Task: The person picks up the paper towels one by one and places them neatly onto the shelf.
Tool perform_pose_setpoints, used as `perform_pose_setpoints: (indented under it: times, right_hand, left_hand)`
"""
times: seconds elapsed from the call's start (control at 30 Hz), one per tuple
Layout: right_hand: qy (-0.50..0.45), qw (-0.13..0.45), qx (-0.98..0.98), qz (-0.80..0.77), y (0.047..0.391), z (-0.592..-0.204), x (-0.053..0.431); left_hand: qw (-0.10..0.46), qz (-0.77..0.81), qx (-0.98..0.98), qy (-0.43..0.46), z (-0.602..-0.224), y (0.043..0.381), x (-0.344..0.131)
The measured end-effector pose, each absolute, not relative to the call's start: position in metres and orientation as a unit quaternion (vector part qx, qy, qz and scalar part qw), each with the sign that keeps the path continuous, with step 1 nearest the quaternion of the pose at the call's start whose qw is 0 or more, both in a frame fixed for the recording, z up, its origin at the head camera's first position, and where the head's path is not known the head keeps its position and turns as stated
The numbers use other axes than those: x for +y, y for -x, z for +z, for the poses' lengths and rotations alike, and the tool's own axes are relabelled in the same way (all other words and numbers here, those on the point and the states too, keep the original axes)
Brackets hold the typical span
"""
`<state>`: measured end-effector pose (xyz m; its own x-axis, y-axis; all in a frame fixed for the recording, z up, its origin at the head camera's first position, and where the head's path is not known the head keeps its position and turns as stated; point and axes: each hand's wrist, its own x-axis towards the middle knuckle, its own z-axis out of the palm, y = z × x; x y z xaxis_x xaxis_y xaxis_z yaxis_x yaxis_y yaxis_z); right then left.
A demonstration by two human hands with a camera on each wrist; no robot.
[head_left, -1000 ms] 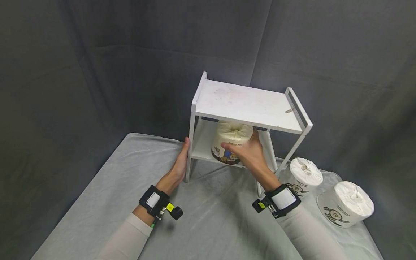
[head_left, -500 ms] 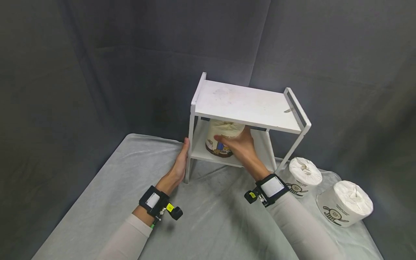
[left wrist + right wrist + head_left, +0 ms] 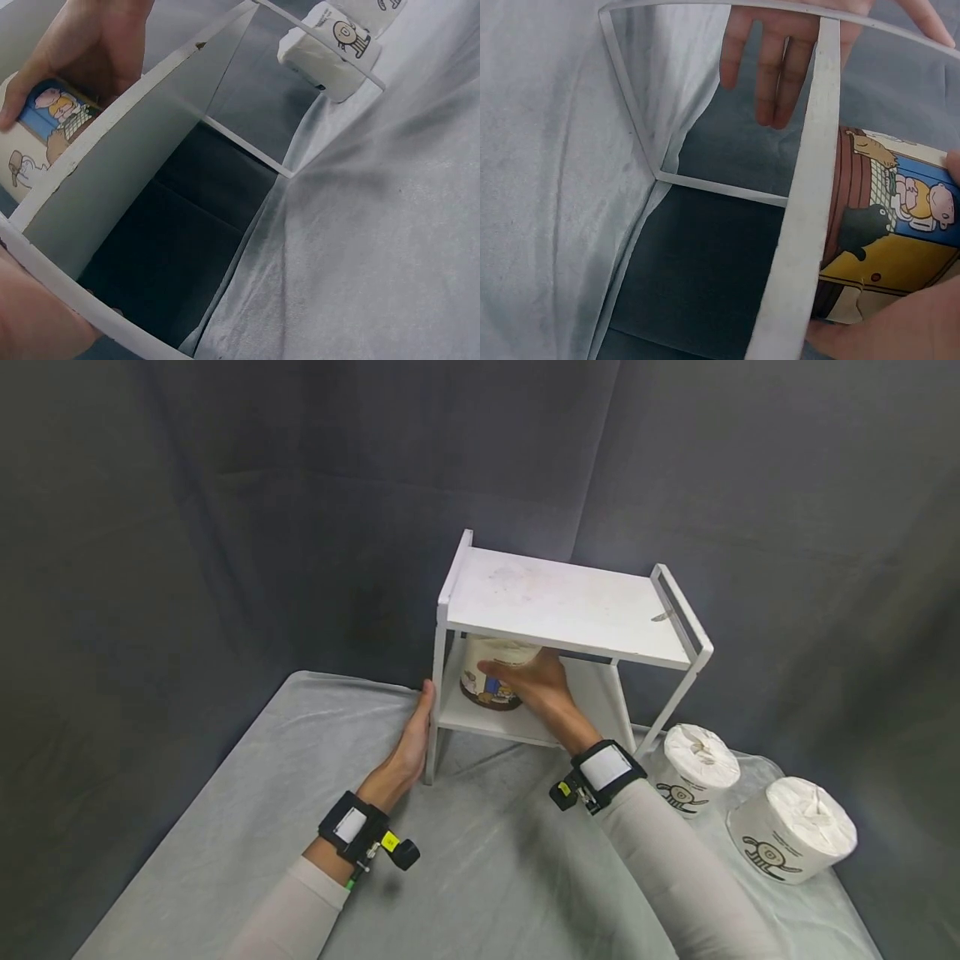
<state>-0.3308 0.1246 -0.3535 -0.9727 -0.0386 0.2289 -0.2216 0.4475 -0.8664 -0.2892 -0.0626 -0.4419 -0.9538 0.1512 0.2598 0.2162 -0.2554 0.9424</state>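
Observation:
A small white two-tier shelf (image 3: 562, 602) stands on the covered table. On its lower tier, toward the left side, is a wrapped toilet roll (image 3: 487, 689) printed with a cartoon scene. My right hand (image 3: 536, 683) reaches in under the top board and grips this roll, thumb across its front. The top board hides part of the roll's upper end. Against the outside of the shelf's left side lies my left hand (image 3: 408, 745), thumb upward. The right wrist view shows the straight left fingers (image 3: 771, 75) through the side frame.
Right of the shelf stand two more wrapped toilet rolls, a farther one (image 3: 697, 764) close to the shelf's right leg and a nearer one (image 3: 795, 831). A light grey cloth (image 3: 465, 877) covers the table. Dark curtains (image 3: 337, 527) hang behind.
My right hand has moved the toilet roll leftward and deeper onto the lower tier. My left hand stays at the shelf's left side.

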Motion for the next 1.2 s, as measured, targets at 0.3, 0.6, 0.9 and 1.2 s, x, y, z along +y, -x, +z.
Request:
perform_pose_setpoints:
  times: [0.3, 0.6, 0.9, 1.2]
  right_hand:
    - [-0.067, 0.074, -0.856, 0.508, 0.342, -0.351, 0.114]
    - [-0.093, 0.101, -0.845, 0.517, 0.351, -0.354, 0.105]
    - [-0.134, 0.144, -0.824, 0.531, 0.363, -0.358, 0.099]
    - [-0.122, 0.12, -0.827, 0.535, 0.359, -0.356, 0.099]
  left_hand:
    - [0.015, -0.778, -0.613, 0.138, -0.443, 0.291, -0.064]
    - [0.013, -0.776, -0.615, 0.139, -0.442, 0.291, -0.064]
    - [0.018, -0.778, -0.611, 0.147, -0.441, 0.292, -0.066]
    - [0.012, -0.777, -0.612, 0.147, -0.441, 0.291, -0.066]
